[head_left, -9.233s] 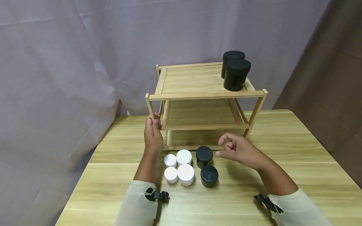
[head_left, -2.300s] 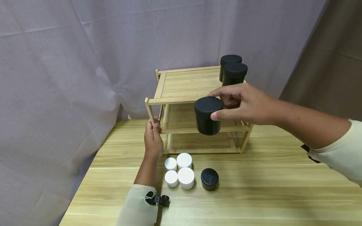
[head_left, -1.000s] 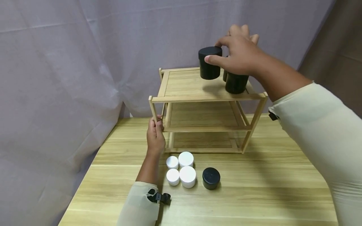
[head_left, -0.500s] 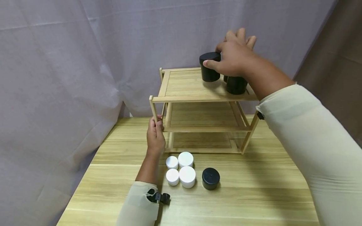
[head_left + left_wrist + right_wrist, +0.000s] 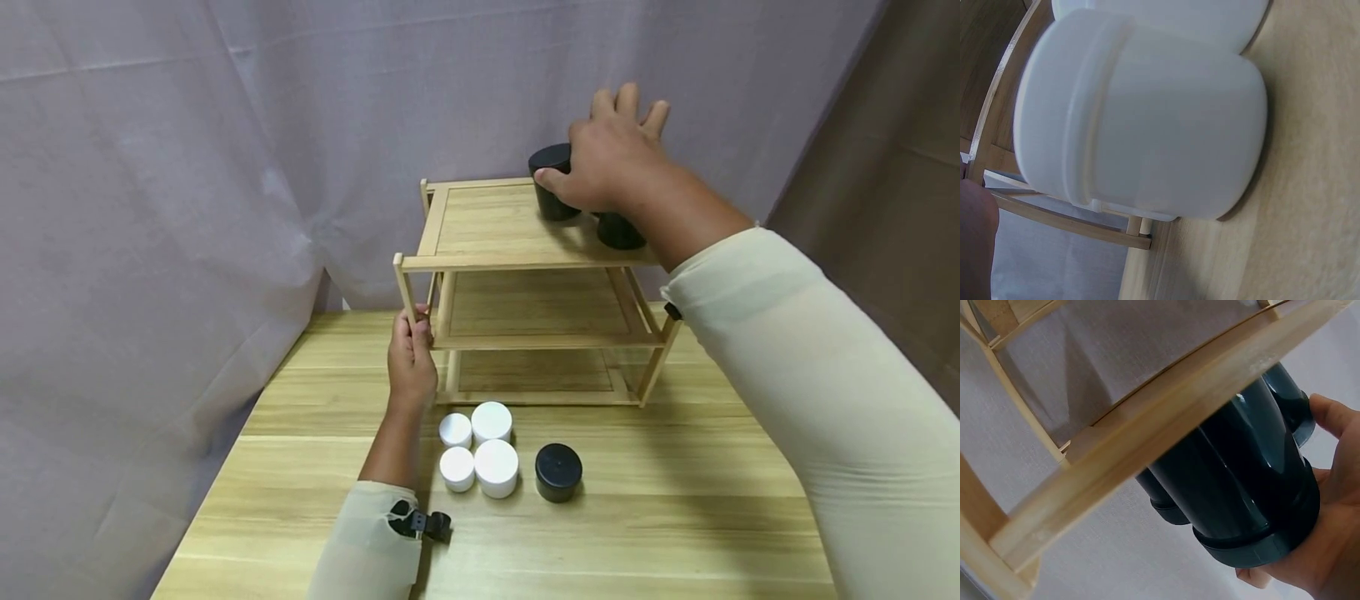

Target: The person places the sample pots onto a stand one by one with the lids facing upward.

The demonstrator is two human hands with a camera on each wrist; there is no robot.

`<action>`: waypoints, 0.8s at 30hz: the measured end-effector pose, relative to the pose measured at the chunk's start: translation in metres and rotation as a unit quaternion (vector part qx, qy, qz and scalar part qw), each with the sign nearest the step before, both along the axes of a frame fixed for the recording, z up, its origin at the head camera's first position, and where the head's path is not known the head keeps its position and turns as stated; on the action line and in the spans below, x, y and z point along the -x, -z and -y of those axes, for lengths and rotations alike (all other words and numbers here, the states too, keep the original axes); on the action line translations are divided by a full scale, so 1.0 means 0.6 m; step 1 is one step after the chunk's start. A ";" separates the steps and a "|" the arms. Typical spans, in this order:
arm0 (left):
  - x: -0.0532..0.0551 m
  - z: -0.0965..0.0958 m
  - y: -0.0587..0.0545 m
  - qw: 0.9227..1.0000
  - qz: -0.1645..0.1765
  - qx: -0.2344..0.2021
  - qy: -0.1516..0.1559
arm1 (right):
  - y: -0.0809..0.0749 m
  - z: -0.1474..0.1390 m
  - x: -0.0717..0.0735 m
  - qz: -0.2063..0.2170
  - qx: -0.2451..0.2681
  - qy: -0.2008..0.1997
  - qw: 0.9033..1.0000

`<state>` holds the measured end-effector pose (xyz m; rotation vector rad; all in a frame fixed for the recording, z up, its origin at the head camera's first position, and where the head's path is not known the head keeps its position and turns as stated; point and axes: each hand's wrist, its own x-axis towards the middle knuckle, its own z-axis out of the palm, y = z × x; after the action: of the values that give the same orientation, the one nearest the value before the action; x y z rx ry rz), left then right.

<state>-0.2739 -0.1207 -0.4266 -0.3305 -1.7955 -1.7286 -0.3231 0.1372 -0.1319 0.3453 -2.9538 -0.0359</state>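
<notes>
A pale wood-grain table [image 5: 300, 450] is stretching across the foreground, while a creased greyish-purple cloth [image 5: 262, 150] is hanging behind and left of it and a brown cloth [image 5: 862, 208] is hanging at right.

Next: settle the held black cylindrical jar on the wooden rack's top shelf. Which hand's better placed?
Right, I'd say: the right hand holds the black cylindrical plastic jar at the top shelf, while the left hand grips the light wooden rack lower down.
</notes>
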 end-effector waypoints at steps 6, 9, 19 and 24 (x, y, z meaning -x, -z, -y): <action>-0.001 -0.002 0.001 1.000 0.001 -0.002 -0.004 | -0.003 0.001 -0.003 0.037 -0.002 0.005 0.999; 0.000 -0.002 0.001 1.000 -0.004 -0.001 -0.003 | -0.006 -0.001 -0.003 0.049 -0.010 0.007 0.999; 0.001 0.001 0.003 1.000 0.002 -0.011 0.003 | -0.012 -0.001 0.000 0.077 -0.028 0.007 0.997; 0.002 0.003 0.003 1.000 0.004 -0.017 0.005 | -0.011 0.000 0.000 0.084 -0.026 0.012 0.996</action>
<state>-0.2754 -0.1224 -0.4287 -0.3188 -1.7709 -1.7685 -0.3230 0.1371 -0.1253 0.3356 -3.1281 -0.0899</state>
